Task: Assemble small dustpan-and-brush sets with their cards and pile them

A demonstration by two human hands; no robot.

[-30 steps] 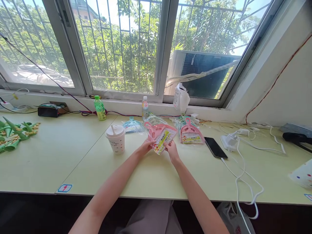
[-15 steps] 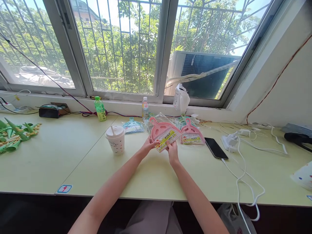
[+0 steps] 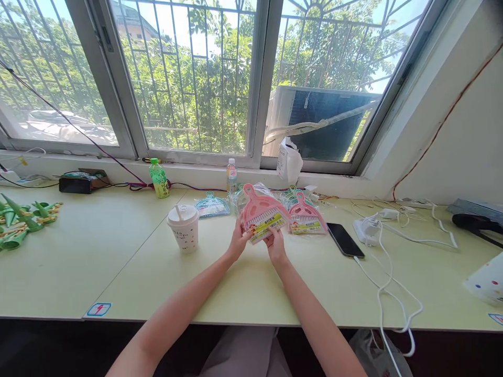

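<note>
Both hands hold a pink mini dustpan and brush set (image 3: 262, 210) in clear wrapping with a yellow label, raised over the table and tilted. My left hand (image 3: 239, 240) grips its lower left edge, thumb on the label. At the bottom edge, my right hand (image 3: 276, 248) is closed on the set, its thumb in front. Just right of it lies another pink dustpan set (image 3: 306, 215) in wrapping. A blue dustpan set (image 3: 212, 205) lies to the left. Behind the held set, more wrapped sets are partly hidden.
A lidded paper cup (image 3: 184, 230) stands left of my hands. Further back are a green bottle (image 3: 159, 179) and a clear bottle (image 3: 231, 177). To the right lie a phone (image 3: 346, 240), white cables and a power adapter (image 3: 368, 231). Green cone-shaped items (image 3: 25, 222) lie far left.
The held pink set has turned slightly more upright in my hands. My right thumb has shifted a little on the label. The whole view has moved slightly.
</note>
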